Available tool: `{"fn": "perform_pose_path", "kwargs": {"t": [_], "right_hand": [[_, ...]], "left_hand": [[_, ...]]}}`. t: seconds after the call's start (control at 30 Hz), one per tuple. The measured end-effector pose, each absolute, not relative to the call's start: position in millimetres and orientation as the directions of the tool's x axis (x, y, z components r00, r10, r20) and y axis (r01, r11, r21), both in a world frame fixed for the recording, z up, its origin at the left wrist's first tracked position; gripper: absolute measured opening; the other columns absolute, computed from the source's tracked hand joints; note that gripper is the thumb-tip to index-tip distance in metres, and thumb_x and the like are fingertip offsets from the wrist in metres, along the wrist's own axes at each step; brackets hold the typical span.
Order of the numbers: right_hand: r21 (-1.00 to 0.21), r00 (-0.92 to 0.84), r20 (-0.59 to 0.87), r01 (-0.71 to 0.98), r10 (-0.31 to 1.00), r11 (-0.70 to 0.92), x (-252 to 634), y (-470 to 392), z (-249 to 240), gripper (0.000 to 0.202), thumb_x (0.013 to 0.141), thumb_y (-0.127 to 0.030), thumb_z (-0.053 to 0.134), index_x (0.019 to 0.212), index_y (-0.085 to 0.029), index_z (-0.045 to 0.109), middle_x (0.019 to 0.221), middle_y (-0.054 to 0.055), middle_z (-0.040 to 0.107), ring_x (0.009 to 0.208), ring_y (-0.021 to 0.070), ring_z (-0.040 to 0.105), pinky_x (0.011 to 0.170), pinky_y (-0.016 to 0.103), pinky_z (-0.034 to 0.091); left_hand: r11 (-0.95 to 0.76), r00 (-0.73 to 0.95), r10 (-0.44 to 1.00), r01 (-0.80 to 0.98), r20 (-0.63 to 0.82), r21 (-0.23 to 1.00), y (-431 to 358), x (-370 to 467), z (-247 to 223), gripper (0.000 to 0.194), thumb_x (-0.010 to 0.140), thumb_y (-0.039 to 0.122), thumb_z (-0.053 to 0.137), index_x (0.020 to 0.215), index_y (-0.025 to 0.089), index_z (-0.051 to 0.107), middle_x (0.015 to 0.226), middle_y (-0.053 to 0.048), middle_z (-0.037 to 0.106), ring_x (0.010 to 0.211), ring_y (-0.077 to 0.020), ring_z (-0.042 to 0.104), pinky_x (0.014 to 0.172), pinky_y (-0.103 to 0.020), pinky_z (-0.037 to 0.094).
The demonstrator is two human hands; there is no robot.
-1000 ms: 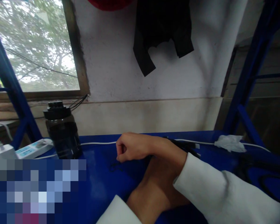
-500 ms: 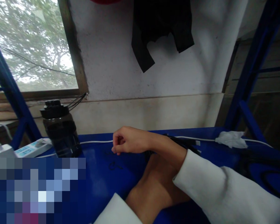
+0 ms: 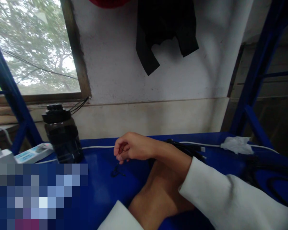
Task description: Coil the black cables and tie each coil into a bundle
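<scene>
My right hand (image 3: 128, 148) is over the blue tabletop (image 3: 98, 191), with its fingers curled and pinched. A thin dark strand shows between the fingers; its full shape is hidden. Several small, thin black strips (image 3: 117, 172) lie in a loose clump just below the fingertips. My left hand (image 3: 159, 179) is crossed under my right forearm. Its wrist and back show, but its fingers are hidden. Beyond my right forearm lies a bundle of black cable (image 3: 188, 147) with a pale connector end, close to where the left hand disappears.
A dark water bottle (image 3: 62, 135) stands at the left beside a white power strip (image 3: 33, 153). Along the back runs a white cord (image 3: 98, 147), passing crumpled white plastic (image 3: 237, 144). Coiled black cable (image 3: 261, 179) lies right. A black bag (image 3: 166, 25) hangs on the wall.
My right hand has dipped slightly and its fingers have loosened a little, showing the dark strand. The black strips under it look bunched more closely. My left arm has barely moved.
</scene>
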State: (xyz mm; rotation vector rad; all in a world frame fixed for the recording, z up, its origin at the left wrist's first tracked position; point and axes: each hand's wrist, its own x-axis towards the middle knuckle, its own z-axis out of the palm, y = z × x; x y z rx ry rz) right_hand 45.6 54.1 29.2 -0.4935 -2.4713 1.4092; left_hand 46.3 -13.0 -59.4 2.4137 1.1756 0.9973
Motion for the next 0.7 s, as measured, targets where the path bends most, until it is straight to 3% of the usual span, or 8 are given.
{"fn": "perform_pose_path", "kwargs": {"t": [0.2,0.27,0.33,0.4,0.53,0.7], "right_hand": [[-0.880,-0.869,0.162,0.088,0.468,0.467,51,55,34,0.022,0.079,-0.010,0.080,0.094,-0.015,0.064,0.072,0.000,0.070,0.067,0.0158,0.073,0.059,0.022,0.055],[-0.872,-0.842,0.207,0.073,0.499,0.485,58,56,38,0.024,0.079,-0.018,0.083,0.094,-0.015,0.064,0.074,0.001,0.072,0.066,0.0166,0.074,0.055,0.021,0.055],[-0.859,-0.795,0.253,0.078,0.551,0.506,70,59,42,0.026,0.079,-0.025,0.084,0.093,-0.015,0.065,0.077,0.001,0.072,0.061,0.0166,0.073,0.048,0.020,0.051],[-0.841,-0.727,0.299,0.105,0.618,0.531,87,62,45,0.026,0.079,-0.029,0.084,0.091,-0.015,0.065,0.072,0.001,0.072,0.056,0.0157,0.071,0.044,0.020,0.047],[-0.801,-0.596,0.368,0.186,0.714,0.569,136,71,44,0.027,0.079,-0.036,0.084,0.088,-0.015,0.069,0.067,0.002,0.072,0.059,0.0154,0.070,0.050,0.022,0.050],[-0.827,-0.428,0.446,0.139,0.786,0.545,196,76,23,0.035,0.075,-0.046,0.087,0.093,-0.020,0.074,0.084,0.007,0.078,0.078,0.0228,0.075,0.072,0.034,0.060]], "left_hand": [[-0.784,0.584,0.619,0.500,0.524,0.368,-20,43,-39,0.030,0.080,0.029,0.068,0.109,0.021,0.068,0.115,-0.009,0.074,0.109,-0.0318,0.068,0.092,-0.041,0.053],[-0.794,0.592,0.606,0.490,0.531,0.360,-27,41,-28,0.021,0.080,0.021,0.065,0.100,0.020,0.071,0.100,-0.006,0.078,0.095,-0.0269,0.072,0.080,-0.034,0.053],[-0.779,0.585,0.626,0.501,0.516,0.376,-33,40,-21,0.008,0.083,0.024,0.065,0.087,0.019,0.071,0.084,-0.003,0.078,0.078,-0.0226,0.073,0.068,-0.030,0.050],[-0.755,0.548,0.651,0.538,0.525,0.375,-37,41,-19,0.014,0.087,0.031,0.066,0.082,0.020,0.073,0.077,-0.002,0.077,0.069,-0.0208,0.071,0.060,-0.029,0.046],[-0.724,0.479,0.674,0.581,0.563,0.372,-40,44,-20,0.022,0.092,0.040,0.067,0.080,0.022,0.074,0.074,-0.001,0.077,0.064,-0.0184,0.070,0.057,-0.027,0.043],[-0.722,0.459,0.679,0.560,0.573,0.407,-41,46,-19,0.026,0.095,0.045,0.067,0.084,0.023,0.074,0.077,0.000,0.076,0.062,-0.0150,0.067,0.057,-0.026,0.043]]}}
